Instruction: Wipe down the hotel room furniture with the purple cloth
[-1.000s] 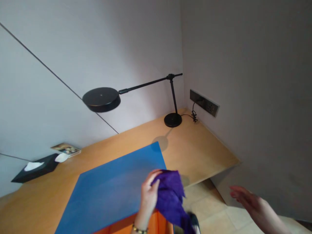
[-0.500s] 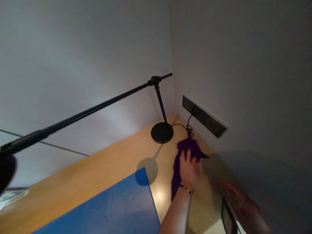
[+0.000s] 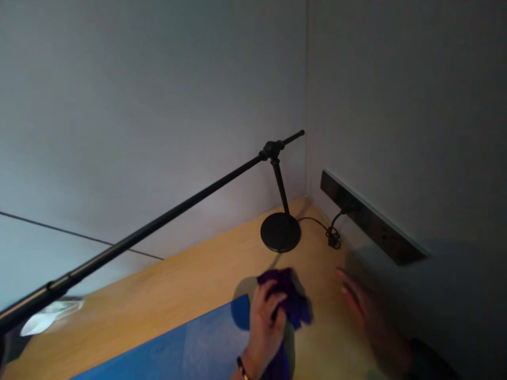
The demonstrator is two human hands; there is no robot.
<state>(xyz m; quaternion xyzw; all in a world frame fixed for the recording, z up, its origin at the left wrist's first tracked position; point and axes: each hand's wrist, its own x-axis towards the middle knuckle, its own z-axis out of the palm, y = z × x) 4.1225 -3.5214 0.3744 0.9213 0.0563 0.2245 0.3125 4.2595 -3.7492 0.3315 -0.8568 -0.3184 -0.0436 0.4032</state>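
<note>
Two hands: I see my left hand (image 3: 264, 322) clutching a purple cloth (image 3: 288, 301), fingers curled over its bunched top; my right hand (image 3: 366, 316) is blurred, fingers spread flat, holding nothing, just above the desk.
Cloth: soft, crumpled fabric, deep purple, gathered in a loose lump with one tail hanging down past my wrist; it rests on the desk (image 3: 190, 285) at the corner of the blue mat.
Mat: smooth, flat blue sheet (image 3: 190, 351), sharp-cornered, touching my left hand.
Desk: pale wood, matte, slightly glossy near the cloth.
Lamp: black metal, round flat base (image 3: 280, 232) just beyond the cloth, thin long arm (image 3: 158, 227) slanting across my view.
Wall: dark socket strip (image 3: 372, 221), cable (image 3: 322, 228) looped below it, near my right hand.
</note>
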